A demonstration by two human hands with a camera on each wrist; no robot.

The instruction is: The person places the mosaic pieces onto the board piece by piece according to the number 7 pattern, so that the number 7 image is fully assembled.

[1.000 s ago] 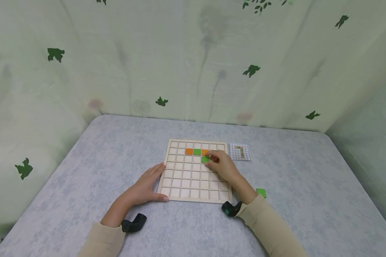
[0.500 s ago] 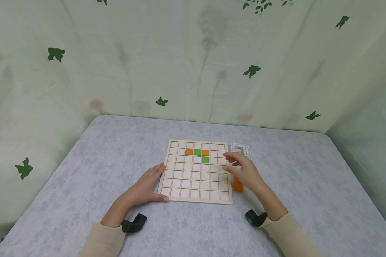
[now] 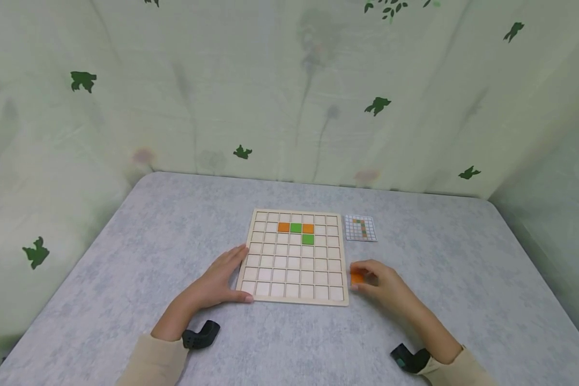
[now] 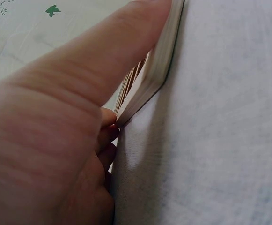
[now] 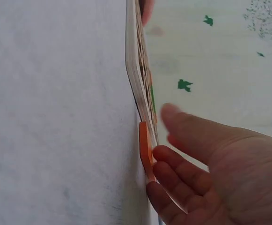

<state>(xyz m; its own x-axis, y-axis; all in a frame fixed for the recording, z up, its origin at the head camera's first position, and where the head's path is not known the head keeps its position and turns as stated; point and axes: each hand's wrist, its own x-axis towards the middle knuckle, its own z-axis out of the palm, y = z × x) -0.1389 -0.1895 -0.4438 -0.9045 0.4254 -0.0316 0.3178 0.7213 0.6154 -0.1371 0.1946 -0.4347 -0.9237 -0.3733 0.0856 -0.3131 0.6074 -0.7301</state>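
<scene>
My left hand [image 3: 222, 281] rests at the left side and near corner of a wooden grid board [image 3: 280, 262]. Its fingers lie along the side, and in the left wrist view the thumb [image 4: 112, 51] lies against the board's edge. My right hand [image 3: 381, 281] is low over the table beside the board's right side, around an orange tile [image 3: 357, 278]. In the right wrist view this orange tile [image 5: 143, 145] lies by the board's edge; the fingers are close to it, the thumb apart. On the board are orange tiles [image 3: 283, 227] and green tiles [image 3: 307, 239].
A small printed card [image 3: 360, 228] with a coloured grid pattern lies at the board's far right. Grey table surface [image 3: 289, 343] surrounds the board. A patterned curtain [image 3: 289, 107] stands behind the table's far edge. Each wrist wears a black device [image 3: 201, 335].
My right hand has left the green tile on the board and moved right and nearer, down to the orange tile on the table. My left hand stays in place.
</scene>
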